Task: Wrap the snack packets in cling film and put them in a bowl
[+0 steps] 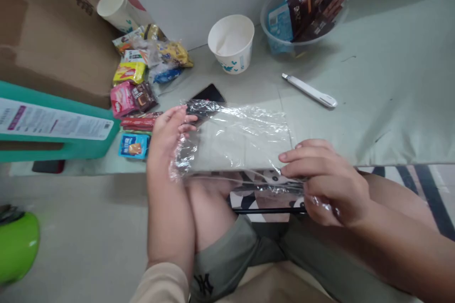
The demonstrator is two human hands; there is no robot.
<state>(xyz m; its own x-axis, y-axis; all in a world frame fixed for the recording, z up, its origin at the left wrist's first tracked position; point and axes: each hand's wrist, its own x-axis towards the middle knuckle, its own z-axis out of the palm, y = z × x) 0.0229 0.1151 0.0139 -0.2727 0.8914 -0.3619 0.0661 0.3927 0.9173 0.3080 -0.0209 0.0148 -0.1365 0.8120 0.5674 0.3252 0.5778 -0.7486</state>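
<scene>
A clear plastic bag (245,137) is stretched between my two hands above the table's front edge. My left hand (172,125) grips its left end, thumb and fingers pinched on the film. At the lower right corner, my right hand (327,180) has its fingers curled round the bunched plastic. The film looks flat, and the table shows through it. Just behind the bag lies a dark phone (211,92), partly covered by it. A white utility knife (309,90) rests on the table to the right.
Wrapped snacks (130,72) pile up at the left, near a paper cup (115,9) and a cardboard box (53,33). A paper bowl (231,45) stands at the back. Beside it is a clear plastic tub (268,38) of snack packets. A green box (88,137) juts in from the left.
</scene>
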